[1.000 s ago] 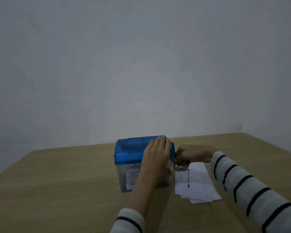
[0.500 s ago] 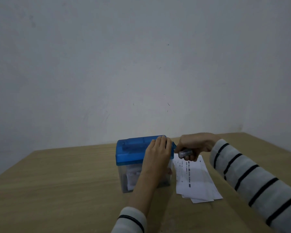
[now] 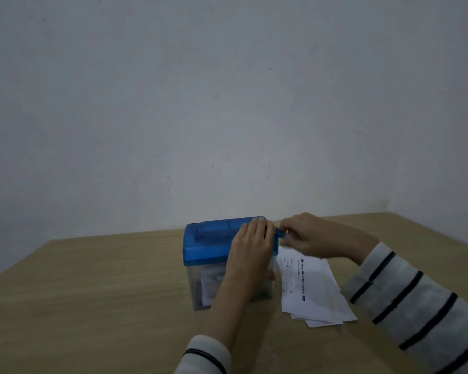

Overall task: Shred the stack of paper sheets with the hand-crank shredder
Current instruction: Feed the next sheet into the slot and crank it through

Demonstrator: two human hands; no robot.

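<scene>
Two striped sleeves enter from the bottom edge of the frame, one hand on each. Nearest, low and right of centre, the stack of paper sheets (image 3: 312,288) lies flat on the wooden table (image 3: 92,306), its long axis running from the lower right up toward the shredder; the sheets fan slightly, too many to count. Just left of it stands one hand-crank shredder (image 3: 214,244), blue lid over a clear bin, long axis left to right. The left hand (image 3: 250,252) lies flat on the lid's right end, fingers straight. Farther back, the right hand (image 3: 308,236) curls around the crank (image 3: 279,233) on the shredder's right side, above the stack's far end.
</scene>
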